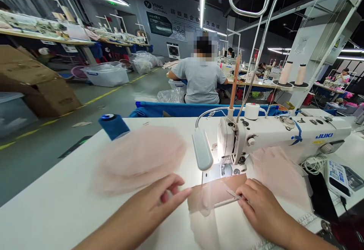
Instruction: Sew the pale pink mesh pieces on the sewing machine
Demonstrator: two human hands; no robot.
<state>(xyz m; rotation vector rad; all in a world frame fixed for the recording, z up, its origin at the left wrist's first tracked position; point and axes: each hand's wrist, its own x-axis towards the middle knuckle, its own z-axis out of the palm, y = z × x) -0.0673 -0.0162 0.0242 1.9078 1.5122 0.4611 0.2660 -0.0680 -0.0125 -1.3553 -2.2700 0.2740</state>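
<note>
My left hand [165, 197] is beside the left edge of a thin beige-pink fabric piece [210, 191], fingers curled loosely and thumb apart from them, with nothing between them. Closed at the fabric's right side, my right hand [257, 200] holds a slim, pointed metal tool [233, 194]; most of it is hidden in the fingers, so its exact kind does not show. The fabric lies just in front of the needle area of a white sewing machine [284, 132]. A lit lamp [202, 149] hangs over that spot.
A pile of sheer pink fabric [142, 155] and a blue thread cone [113, 126] lie at left. More pink fabric [280, 174], a black phone [321, 195] and a control box [338, 178] are at right. Ahead sits a person in a grey shirt [199, 79].
</note>
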